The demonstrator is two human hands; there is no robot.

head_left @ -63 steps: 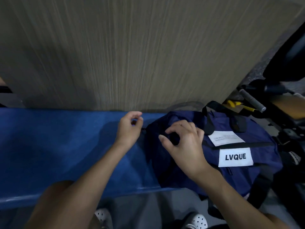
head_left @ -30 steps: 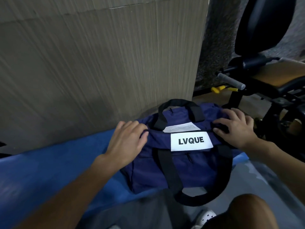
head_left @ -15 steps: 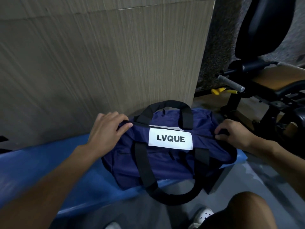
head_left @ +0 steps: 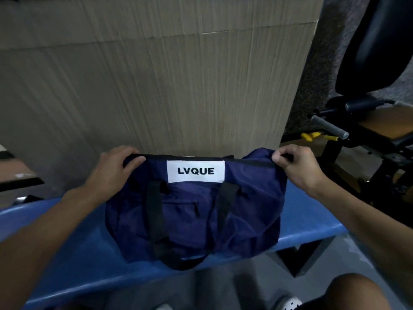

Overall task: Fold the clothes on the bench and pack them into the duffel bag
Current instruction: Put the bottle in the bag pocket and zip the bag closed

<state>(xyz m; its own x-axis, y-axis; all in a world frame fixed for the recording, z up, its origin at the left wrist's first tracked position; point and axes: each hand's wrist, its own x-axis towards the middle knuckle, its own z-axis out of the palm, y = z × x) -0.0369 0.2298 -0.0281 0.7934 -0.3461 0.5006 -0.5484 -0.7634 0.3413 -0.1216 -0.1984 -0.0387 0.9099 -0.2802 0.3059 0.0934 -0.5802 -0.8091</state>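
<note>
Duffel bag [head_left: 245,220]: navy, sits on blue worktop [head_left: 78,253]; near strap [head_left: 156,220] loops over front edge; white LVQUE label [head_left: 195,171] faces cam.
L hand [head_left: 111,173]: fingers curled over bag's top left end, thumb on front, gripping it.
R hand [head_left: 297,168]: closed, pinching bag's top right corner.
Behind: wood-grain wall panel [head_left: 178,86] just beyond bag; gym machine [head_left: 368,130] far right.

Left hand [head_left: 116,173]: I had it curled over one top end of the duffel bag [head_left: 196,220], thumb in front. Right hand [head_left: 297,168]: gripped the opposite end. Both forearms reached forward.
</note>
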